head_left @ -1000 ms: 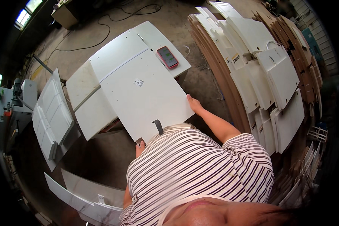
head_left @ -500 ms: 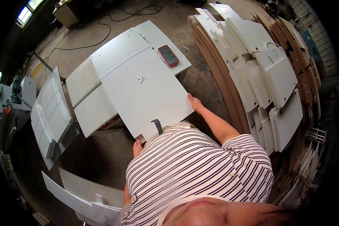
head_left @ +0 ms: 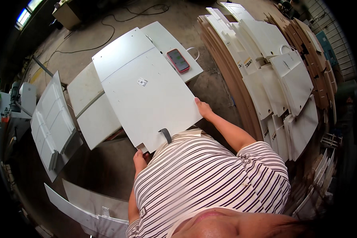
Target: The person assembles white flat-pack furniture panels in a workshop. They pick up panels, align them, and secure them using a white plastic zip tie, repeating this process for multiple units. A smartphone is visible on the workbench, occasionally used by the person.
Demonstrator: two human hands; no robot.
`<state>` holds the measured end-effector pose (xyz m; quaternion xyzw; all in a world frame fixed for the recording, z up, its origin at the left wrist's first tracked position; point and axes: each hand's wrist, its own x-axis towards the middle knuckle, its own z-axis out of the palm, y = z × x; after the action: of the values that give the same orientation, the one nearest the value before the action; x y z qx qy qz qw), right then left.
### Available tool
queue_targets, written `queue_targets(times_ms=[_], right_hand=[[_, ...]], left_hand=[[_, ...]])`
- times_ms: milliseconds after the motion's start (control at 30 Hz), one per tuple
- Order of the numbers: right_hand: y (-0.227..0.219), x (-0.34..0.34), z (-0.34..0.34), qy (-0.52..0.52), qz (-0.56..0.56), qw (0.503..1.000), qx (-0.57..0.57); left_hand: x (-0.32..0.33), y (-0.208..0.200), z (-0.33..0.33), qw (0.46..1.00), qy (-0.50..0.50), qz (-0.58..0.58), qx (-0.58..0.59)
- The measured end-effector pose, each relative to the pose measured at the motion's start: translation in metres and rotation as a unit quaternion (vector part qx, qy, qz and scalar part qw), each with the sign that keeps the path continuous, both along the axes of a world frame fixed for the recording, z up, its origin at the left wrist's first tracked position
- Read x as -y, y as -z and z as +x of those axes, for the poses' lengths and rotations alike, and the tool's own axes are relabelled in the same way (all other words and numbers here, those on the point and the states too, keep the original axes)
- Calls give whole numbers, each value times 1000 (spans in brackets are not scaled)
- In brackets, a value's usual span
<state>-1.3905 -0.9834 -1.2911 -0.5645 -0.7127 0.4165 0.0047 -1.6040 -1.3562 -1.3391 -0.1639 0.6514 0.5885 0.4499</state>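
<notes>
A large white board [head_left: 154, 99] with a small printed sticker lies flat in front of me, its near edge close to my waist. My right hand [head_left: 203, 109] grips its right edge, thumb on top. My left hand [head_left: 140, 159] is closed at the notched near-left corner, its fingers partly hidden there. The board's far edge lies over or against another white board [head_left: 125, 49], the two sides nearly in line. A dark grey strap [head_left: 166, 135] curls over the near edge. Beyond the right edge, a phone in a red case [head_left: 178, 60] rests on a white surface [head_left: 156, 32].
Two pale boards [head_left: 95, 123] sit to the left, with a further stack of white panels [head_left: 53, 123] beyond them. Tall piles of white panels [head_left: 265, 75] and brown boards [head_left: 230, 87] stand on the right. A black cable [head_left: 111, 31] runs across the floor at the back.
The held board has shifted a little left and now lines up more closely with the board beyond it. My left hand has moved slightly left and nearer with the corner.
</notes>
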Motion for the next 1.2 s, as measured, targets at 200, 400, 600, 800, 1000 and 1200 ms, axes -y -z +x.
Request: queue_targets(times_ms=[200,400,600,800,1000,1200], right_hand=[[29,-54,-58,-27,39,999,25],[33,-88,-103,-53,29,997,57],[-12,-110,-103,-184,-15,962,199],[-32,-133,-112,-226,-91,942,228],[-16,-112,-117,-206,43,955,207],[-39,-99,-117,-169,87,964,187]], left_hand=[[-51,4,-59,997,20,12,-78],[-75,25,-108,977,133,-61,-153],[-62,1,-143,981,130,-119,-87],[-24,25,-197,987,-127,-81,-59],[-90,35,-317,971,-208,103,-63],[-136,52,-428,922,-343,182,-9]])
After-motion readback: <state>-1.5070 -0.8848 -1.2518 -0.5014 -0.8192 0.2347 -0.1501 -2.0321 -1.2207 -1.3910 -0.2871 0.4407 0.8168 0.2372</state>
